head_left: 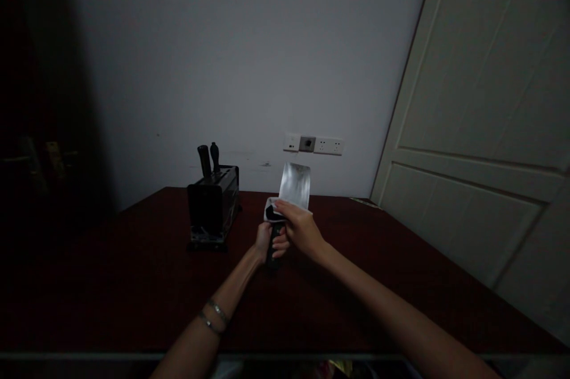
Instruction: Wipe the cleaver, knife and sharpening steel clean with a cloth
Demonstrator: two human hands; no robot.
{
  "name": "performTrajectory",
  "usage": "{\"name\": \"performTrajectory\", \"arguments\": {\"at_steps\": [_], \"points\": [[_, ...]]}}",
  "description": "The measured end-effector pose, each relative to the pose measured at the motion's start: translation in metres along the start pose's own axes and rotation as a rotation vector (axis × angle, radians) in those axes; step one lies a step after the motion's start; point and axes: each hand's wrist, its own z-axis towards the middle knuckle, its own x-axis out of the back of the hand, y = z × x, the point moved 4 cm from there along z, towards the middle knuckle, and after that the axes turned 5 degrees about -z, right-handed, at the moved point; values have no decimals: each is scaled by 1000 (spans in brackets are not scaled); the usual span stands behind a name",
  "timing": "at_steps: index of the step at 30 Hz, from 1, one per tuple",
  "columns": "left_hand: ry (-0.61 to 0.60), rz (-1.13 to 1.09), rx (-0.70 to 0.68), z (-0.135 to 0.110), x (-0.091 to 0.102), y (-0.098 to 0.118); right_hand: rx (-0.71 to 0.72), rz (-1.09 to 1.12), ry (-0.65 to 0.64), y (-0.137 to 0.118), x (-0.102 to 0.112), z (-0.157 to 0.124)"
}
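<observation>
Above the table, a cleaver (295, 180) is raised with its broad, shiny blade pointing up and away. My left hand (263, 239) is closed around its dark handle (273, 253). A white cloth with a dark patch (269, 210) lies against the lower part of the blade. My right hand (303, 229) is closed on this cloth and presses it to the metal, its fingers reaching across to the left. The cloth and the right hand cover the base of the blade.
A dark knife block (207, 212) with two black handles (209, 159) sticking up stands left on the dark red table (356, 284). Behind is a wall with sockets (328, 146). A pale panelled door (472, 189) borders the right side.
</observation>
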Motion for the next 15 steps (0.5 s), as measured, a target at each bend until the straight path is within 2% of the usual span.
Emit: {"name": "performTrajectory", "arguments": {"at_steps": [2,5,8,11,15], "points": [[-8,16,1,1,2,0,35,-5,-56,-6,0,-7],[-38,11,44,0,-4,-1,40,-41,-64,5,10,4],[-59,0,71,-1,-14,-1,1,-75,4,26,21,30],[-54,-7,64,-3,-18,0,-52,-84,85,36,22,46],[-33,-3,47,-2,-10,0,-60,-50,93,19,8,28]]}}
